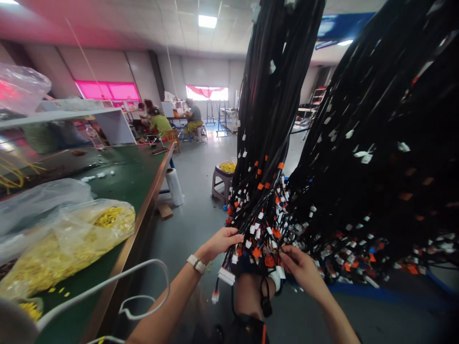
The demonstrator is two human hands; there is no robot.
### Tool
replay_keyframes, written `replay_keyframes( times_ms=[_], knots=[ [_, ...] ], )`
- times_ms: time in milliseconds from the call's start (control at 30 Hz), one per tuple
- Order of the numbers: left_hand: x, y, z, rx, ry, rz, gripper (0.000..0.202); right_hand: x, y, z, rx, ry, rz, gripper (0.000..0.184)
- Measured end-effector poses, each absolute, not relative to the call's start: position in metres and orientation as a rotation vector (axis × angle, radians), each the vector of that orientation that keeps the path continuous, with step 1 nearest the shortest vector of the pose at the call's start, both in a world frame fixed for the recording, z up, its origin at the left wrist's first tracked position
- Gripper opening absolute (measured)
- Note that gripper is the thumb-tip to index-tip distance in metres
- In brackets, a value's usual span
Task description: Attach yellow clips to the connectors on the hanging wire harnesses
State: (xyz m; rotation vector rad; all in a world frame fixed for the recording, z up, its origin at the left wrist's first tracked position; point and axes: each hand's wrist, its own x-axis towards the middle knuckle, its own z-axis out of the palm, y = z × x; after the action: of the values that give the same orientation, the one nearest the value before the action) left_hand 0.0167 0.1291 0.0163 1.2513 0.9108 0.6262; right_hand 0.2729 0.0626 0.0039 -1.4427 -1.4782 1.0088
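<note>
A thick hank of black wire harnesses [274,95] hangs down in front of me. Its lower ends fan out into white connectors [258,216], orange connectors [269,261] and tags. On the left of these ends, my left hand [223,241], with a watch on its wrist, is closed on some of the black cables. My right hand [303,268] pinches at the lower right of the same bunch, by a white connector [280,272]; what lies between its fingertips is too small to make out. A white label [226,275] dangles below my left hand.
A larger mass of black harnesses [380,157] hangs at right. The green-topped table [143,174] at left bears a clear bag of yellow parts [71,248]. A white cable [107,284] loops near my left forearm. Beyond are a stool [218,184], a plastic roll [174,186] and seated people.
</note>
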Motion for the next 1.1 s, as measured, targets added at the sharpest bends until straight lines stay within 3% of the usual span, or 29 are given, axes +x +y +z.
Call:
replay_keyframes(
  times_ms=[200, 567, 800, 1100],
  knots=[
    [0.017, 0.129, 0.014, 1.243, 0.909, 0.632, 0.041, 0.274, 0.074, 0.001, -1.739, -1.697, 0.656, 0.015],
    [0.022, 0.126, 0.016, 1.215, 0.921, 0.632, 0.045, 0.238, 0.1, -0.023, -2.099, -1.751, 0.303, 0.037],
    [0.021, 0.127, 0.015, 1.214, 0.9, 0.638, 0.04, 0.236, 0.106, -0.032, -2.044, -1.736, 0.355, 0.023],
    [0.026, 0.126, 0.011, 1.202, 0.869, 0.649, 0.041, 0.226, 0.095, -0.034, -2.012, -1.772, 0.031, 0.031]
  ],
)
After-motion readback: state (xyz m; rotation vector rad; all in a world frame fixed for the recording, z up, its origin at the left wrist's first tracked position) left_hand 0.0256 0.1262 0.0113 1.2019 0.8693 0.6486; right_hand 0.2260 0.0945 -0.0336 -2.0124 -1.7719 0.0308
